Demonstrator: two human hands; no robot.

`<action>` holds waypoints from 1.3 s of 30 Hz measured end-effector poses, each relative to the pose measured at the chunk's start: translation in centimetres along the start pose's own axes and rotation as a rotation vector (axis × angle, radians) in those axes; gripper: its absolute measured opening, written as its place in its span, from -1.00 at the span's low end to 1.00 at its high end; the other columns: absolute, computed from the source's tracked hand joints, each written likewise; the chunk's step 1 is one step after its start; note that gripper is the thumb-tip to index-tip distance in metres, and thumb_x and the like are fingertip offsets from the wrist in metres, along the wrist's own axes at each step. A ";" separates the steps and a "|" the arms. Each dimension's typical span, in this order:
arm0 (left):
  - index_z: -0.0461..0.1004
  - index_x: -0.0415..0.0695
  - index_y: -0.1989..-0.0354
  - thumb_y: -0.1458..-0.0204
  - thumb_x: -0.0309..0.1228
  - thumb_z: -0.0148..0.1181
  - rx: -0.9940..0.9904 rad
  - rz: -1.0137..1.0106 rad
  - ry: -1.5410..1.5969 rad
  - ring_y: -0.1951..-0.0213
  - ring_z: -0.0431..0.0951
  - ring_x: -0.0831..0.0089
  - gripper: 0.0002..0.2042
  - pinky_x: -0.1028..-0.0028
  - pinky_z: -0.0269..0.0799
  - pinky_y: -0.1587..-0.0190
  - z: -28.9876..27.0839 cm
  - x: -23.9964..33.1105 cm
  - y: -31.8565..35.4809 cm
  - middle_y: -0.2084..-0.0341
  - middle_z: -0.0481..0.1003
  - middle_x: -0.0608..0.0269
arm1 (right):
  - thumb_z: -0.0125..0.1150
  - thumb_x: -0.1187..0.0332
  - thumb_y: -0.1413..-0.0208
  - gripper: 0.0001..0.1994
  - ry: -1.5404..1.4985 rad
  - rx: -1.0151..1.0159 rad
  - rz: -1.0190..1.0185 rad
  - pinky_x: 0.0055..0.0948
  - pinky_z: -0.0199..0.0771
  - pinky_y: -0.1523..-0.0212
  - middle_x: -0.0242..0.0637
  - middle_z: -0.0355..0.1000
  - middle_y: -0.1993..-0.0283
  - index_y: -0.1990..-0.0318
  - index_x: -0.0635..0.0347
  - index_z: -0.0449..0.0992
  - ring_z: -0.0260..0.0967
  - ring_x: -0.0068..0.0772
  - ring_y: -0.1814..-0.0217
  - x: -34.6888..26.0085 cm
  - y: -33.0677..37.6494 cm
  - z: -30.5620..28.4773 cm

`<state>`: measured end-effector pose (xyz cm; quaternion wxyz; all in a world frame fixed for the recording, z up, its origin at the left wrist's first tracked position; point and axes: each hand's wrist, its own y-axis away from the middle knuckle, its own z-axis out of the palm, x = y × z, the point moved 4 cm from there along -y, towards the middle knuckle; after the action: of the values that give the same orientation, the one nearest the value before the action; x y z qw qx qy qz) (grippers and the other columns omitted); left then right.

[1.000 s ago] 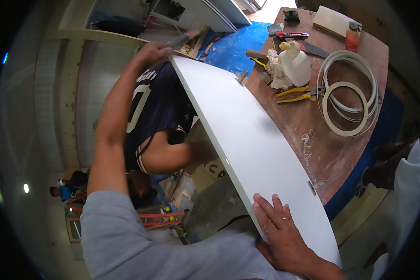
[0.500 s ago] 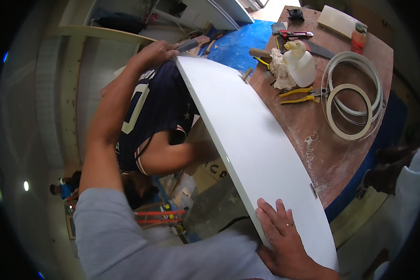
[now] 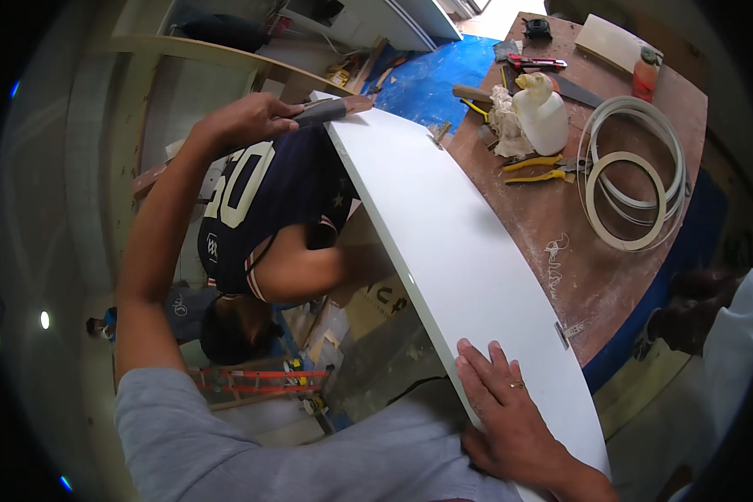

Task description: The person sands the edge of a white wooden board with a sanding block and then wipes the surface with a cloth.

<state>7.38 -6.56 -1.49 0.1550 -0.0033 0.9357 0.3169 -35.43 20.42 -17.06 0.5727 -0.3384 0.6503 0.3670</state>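
You are steadying a long white flat panel (image 3: 468, 268) — a smooth-faced board with small metal hinges on its edge — that is lying along the near edge of the round brown wooden table (image 3: 560, 251) and overhanging it toward you and to the left. Your right hand (image 3: 510, 410) is resting open, palm down and fingers spread, on the panel's near end, just left of the small hinge (image 3: 565, 333) at the table's rim. Your left hand (image 3: 247, 121) is reaching out to the panel's far end and is closing around a short grey-and-brown flat tool (image 3: 335, 109) that is touching the far corner; what kind of tool it is, you cannot tell from here.

The panel is looking stiff but long, so it is likely to swing or tip about the table edge if you are letting go of one end. Its face is appearing glossy and probably slippery under a flat palm — gripping the long edge with fingers curled under would hold better than pressing on top. Corners and coated edges may chip.

Below the panel, left of the table, another person in a dark navy numbered shirt (image 3: 259, 192) is bending down. On the table, beyond the panel, are lying a coil of white edging strip (image 3: 636, 180), yellow-handled pliers (image 3: 535, 167) and a white plastic jug (image 3: 540, 117).
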 end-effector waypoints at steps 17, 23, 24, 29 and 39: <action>0.52 -0.01 -0.34 -0.27 -0.16 0.30 0.037 0.180 0.143 0.23 0.57 0.17 -0.52 0.22 0.46 0.09 3.1 7.4 4.9 0.29 0.54 0.07 | 0.31 0.50 0.05 -0.02 -0.049 -0.009 0.010 0.50 -0.23 -0.54 -0.06 -0.13 -0.70 -0.59 0.17 -0.02 -0.34 0.58 -0.69 0.2 0.3 -0.8; 0.50 -0.03 -0.37 -0.29 -0.19 0.27 0.128 0.175 0.121 0.33 0.45 0.32 -0.51 0.24 0.37 0.17 4.5 4.2 2.8 0.42 0.43 0.11 | 0.31 0.50 0.03 -0.02 -0.046 -0.027 -0.002 0.54 -0.23 -0.52 -0.03 -0.15 -0.70 -0.60 0.17 -0.04 -0.34 0.56 -0.69 0.2 0.3 -0.8; 0.51 -0.08 -0.35 -0.31 -0.17 0.25 0.105 0.091 0.206 0.29 0.51 0.29 -0.52 0.25 0.42 0.12 3.7 3.6 0.4 0.39 0.53 0.04 | 0.31 0.50 0.03 -0.02 -0.047 -0.021 -0.005 0.54 -0.22 -0.52 -0.03 -0.15 -0.70 -0.60 0.17 -0.04 -0.33 0.57 -0.69 0.3 0.5 -0.7; 0.53 -0.17 -0.28 -0.24 -0.09 0.25 0.167 -0.060 0.077 0.04 0.68 0.06 -0.47 0.22 0.49 -0.12 3.0 -2.2 -9.3 -0.05 0.64 -0.18 | 0.32 0.51 0.03 0.00 -0.009 -0.030 -0.005 0.49 -0.22 -0.54 -0.05 -0.15 -0.70 -0.61 0.15 -0.05 -0.33 0.56 -0.69 0.1 0.0 -0.3; 0.52 -0.07 -0.33 -0.28 -0.23 0.27 0.077 0.094 -0.011 0.18 0.63 0.11 -0.54 0.15 0.48 0.04 2.3 5.0 3.4 0.24 0.60 -0.08 | 0.33 0.51 0.04 0.01 -0.045 -0.023 0.000 0.46 -0.23 -0.56 -0.04 -0.16 -0.71 -0.61 0.14 -0.05 -0.36 0.55 -0.70 -0.2 -0.3 -0.7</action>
<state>2.89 -1.95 -2.68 0.1451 0.0486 0.9455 0.2875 -35.53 19.66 -16.87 0.5832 -0.3366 0.6329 0.3822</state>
